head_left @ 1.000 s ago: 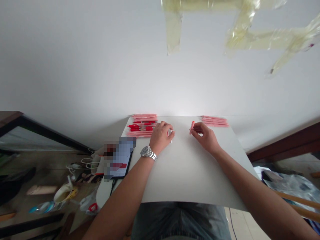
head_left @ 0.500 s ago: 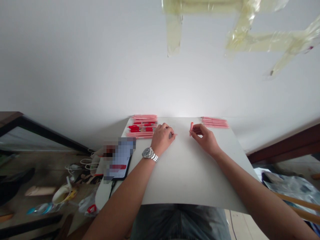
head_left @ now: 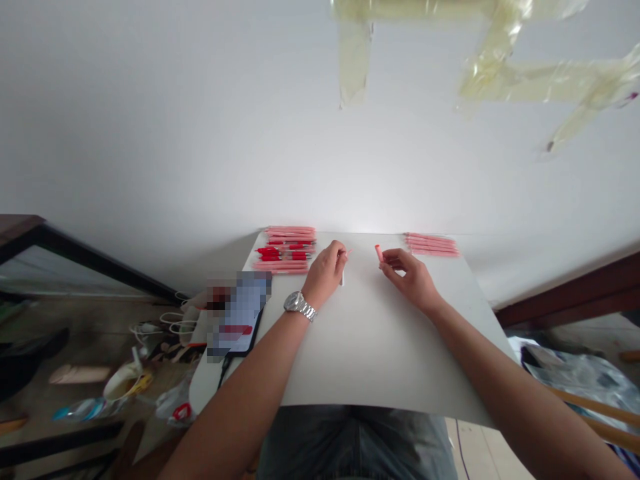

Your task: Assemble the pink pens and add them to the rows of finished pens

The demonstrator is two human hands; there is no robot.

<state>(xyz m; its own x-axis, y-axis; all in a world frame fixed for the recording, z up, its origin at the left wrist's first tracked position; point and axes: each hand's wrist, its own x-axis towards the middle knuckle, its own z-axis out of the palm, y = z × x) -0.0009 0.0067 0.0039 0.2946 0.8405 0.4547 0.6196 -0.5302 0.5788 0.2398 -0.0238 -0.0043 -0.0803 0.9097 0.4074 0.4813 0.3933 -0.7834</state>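
My left hand point(head_left: 326, 267), with a watch on its wrist, is closed in a pinch on a slim pen point(head_left: 343, 278). A thin pink tip shows above the fingers and a pale end below; the rest is hidden. Across from it, my right hand point(head_left: 407, 277) pinches a short pink pen cap point(head_left: 379, 253), tilted to the left. The two held pieces are apart, above the white table. Beside my left hand lies a stack of pink pens point(head_left: 287, 265), with several red pens point(head_left: 285, 255) among them. More pink pens point(head_left: 433, 245) lie side by side beyond my right hand.
A phone point(head_left: 245, 317), partly blurred out, lies at the left edge of the white table point(head_left: 370, 360), with a cable attached. The wall point(head_left: 300, 153) rises right behind the table. A cup point(head_left: 123, 383) and a bottle point(head_left: 87, 409) are on the floor at left.
My left hand has turned and its pen has gone from lying nearly level to steeper. The pen cap in my right hand has tipped to the left.
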